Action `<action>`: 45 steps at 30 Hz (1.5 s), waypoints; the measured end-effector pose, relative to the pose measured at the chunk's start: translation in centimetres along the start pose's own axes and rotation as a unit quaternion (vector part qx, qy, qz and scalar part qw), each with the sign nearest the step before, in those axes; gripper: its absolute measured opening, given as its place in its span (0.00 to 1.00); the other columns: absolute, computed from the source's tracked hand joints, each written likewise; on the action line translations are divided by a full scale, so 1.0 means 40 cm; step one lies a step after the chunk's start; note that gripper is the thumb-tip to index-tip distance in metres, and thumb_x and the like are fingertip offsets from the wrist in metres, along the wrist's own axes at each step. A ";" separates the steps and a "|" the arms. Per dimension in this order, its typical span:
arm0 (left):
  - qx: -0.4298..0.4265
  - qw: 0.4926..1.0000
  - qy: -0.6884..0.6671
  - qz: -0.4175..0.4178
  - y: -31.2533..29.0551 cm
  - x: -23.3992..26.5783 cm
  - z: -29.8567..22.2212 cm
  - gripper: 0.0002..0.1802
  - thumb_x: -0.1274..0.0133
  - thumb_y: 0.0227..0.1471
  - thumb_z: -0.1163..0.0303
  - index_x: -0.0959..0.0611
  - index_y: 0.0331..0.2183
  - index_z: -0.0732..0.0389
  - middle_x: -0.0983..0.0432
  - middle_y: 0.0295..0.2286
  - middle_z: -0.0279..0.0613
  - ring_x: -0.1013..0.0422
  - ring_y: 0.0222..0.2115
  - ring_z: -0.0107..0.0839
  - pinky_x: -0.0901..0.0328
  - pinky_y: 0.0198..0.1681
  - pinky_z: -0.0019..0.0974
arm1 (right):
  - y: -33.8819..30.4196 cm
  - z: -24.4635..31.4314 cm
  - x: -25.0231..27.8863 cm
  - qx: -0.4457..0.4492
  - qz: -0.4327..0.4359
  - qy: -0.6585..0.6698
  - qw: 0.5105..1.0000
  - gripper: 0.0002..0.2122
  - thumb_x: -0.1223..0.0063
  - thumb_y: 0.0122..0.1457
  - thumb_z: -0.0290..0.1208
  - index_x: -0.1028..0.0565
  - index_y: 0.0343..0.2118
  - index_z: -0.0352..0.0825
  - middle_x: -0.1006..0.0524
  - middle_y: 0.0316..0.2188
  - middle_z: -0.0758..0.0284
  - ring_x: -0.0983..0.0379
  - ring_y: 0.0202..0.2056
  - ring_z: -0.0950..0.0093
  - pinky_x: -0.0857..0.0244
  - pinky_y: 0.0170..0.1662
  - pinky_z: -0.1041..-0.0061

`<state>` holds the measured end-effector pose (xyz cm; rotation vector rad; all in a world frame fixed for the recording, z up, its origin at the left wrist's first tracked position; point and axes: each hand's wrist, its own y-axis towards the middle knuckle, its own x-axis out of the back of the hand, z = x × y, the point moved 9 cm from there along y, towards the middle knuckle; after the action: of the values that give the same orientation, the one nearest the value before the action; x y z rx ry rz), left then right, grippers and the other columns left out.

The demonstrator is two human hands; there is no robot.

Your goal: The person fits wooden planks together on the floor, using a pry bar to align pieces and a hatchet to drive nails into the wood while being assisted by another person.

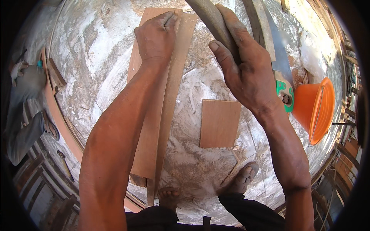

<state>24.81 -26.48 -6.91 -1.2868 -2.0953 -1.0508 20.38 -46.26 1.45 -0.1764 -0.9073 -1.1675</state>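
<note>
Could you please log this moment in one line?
left hand: on long boards; right hand: wooden bar between thumb and fingers; nearby: rectangular panel, orange bucket, green-handled saw

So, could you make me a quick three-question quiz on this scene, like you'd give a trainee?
1. Multiple choice: which hand is on the long boards?
A) right
B) left
C) neither

2. True or false: in the picture, the small flat panel lies to the left of the orange bucket.

3. Fill in the blank: the handle of the handsaw is coloured ____.

Key:
1. B, the left hand.
2. True.
3. Green.
</note>
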 end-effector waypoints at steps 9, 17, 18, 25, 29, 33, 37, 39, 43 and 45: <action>0.034 0.999 -0.014 0.028 0.000 -0.014 -0.008 0.18 0.43 0.60 0.59 0.11 0.44 0.60 0.14 0.34 0.47 0.18 0.33 0.37 0.27 0.42 0.35 | -0.102 -0.081 0.003 -0.232 0.054 0.104 0.966 0.27 0.45 0.68 0.38 0.36 0.67 0.36 0.19 0.45 0.51 0.21 0.44 0.64 0.28 0.49 0.64; 0.073 0.982 0.172 -0.036 0.007 0.024 -0.016 0.32 0.43 0.49 0.48 0.17 0.50 0.60 0.19 0.45 0.54 0.24 0.49 0.49 0.41 0.61 0.48 | -0.401 -0.108 -0.035 -0.358 0.026 0.157 0.920 0.25 0.47 0.65 0.30 0.36 0.63 0.27 0.21 0.37 0.40 0.22 0.42 0.42 0.28 0.47 0.53; 0.076 0.978 0.189 -0.047 0.008 0.025 -0.018 0.33 0.42 0.49 0.48 0.17 0.50 0.61 0.19 0.45 0.55 0.24 0.49 0.49 0.41 0.61 0.48 | -0.426 -0.119 -0.036 -0.366 0.031 0.149 0.918 0.25 0.46 0.64 0.30 0.36 0.62 0.27 0.21 0.37 0.40 0.23 0.43 0.41 0.29 0.48 0.53; -0.016 0.977 0.177 0.115 -0.011 0.029 -0.014 0.53 0.36 0.46 0.39 0.28 0.60 0.73 0.27 0.51 0.69 0.30 0.56 0.56 0.40 0.62 0.56 | -0.481 -0.157 -0.032 -0.408 0.061 0.164 0.896 0.27 0.47 0.65 0.34 0.38 0.63 0.24 0.22 0.39 0.36 0.24 0.44 0.39 0.32 0.50 0.49; 0.034 0.921 0.333 0.199 -0.139 0.056 -0.051 0.61 0.33 0.43 0.39 0.35 0.64 0.72 0.39 0.58 0.71 0.41 0.61 0.63 0.43 0.65 0.59 | -0.496 -0.170 -0.033 -0.403 0.045 0.171 0.898 0.28 0.47 0.66 0.34 0.39 0.64 0.25 0.22 0.39 0.36 0.25 0.45 0.39 0.33 0.51 0.49; 0.094 0.934 0.300 0.172 -0.163 0.086 -0.002 0.65 0.32 0.41 0.41 0.42 0.67 0.72 0.44 0.60 0.70 0.47 0.63 0.64 0.46 0.66 0.58 | -0.496 -0.171 -0.043 -0.416 0.054 0.183 0.889 0.27 0.47 0.66 0.34 0.39 0.64 0.26 0.22 0.40 0.37 0.25 0.45 0.40 0.32 0.50 0.49; 0.070 0.940 0.283 0.178 -0.158 0.069 0.003 0.63 0.31 0.41 0.45 0.41 0.66 0.74 0.43 0.59 0.71 0.47 0.63 0.64 0.48 0.67 0.57 | -0.504 -0.182 -0.035 -0.423 0.068 0.184 0.885 0.27 0.46 0.65 0.34 0.38 0.64 0.28 0.22 0.42 0.39 0.24 0.45 0.41 0.32 0.49 0.49; 0.061 0.945 0.274 0.166 -0.159 0.073 0.008 0.62 0.30 0.41 0.47 0.40 0.66 0.75 0.42 0.58 0.71 0.46 0.62 0.64 0.48 0.67 0.56 | -0.501 -0.186 -0.024 -0.427 0.074 0.141 0.890 0.27 0.45 0.65 0.34 0.37 0.63 0.29 0.23 0.43 0.43 0.23 0.44 0.43 0.31 0.48 0.50; 0.072 0.949 0.267 0.154 -0.165 0.085 0.006 0.61 0.30 0.41 0.50 0.40 0.65 0.75 0.40 0.57 0.70 0.45 0.60 0.63 0.48 0.66 0.57 | -0.483 -0.158 0.019 -0.371 0.023 -0.050 0.927 0.23 0.43 0.62 0.32 0.31 0.58 0.31 0.25 0.40 0.51 0.23 0.40 0.51 0.28 0.43 0.53; 0.071 0.952 0.255 0.155 -0.162 0.076 0.002 0.63 0.30 0.39 0.49 0.41 0.66 0.75 0.42 0.56 0.67 0.45 0.59 0.61 0.46 0.65 0.58 | -0.458 -0.113 0.035 -0.305 -0.032 -0.075 0.949 0.21 0.41 0.60 0.32 0.29 0.54 0.30 0.26 0.40 0.54 0.23 0.39 0.53 0.28 0.43 0.54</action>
<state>17.64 -26.53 -7.18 -1.0842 -1.4971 -0.9478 7.33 -57.52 -6.36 -0.7504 -0.6595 -1.4854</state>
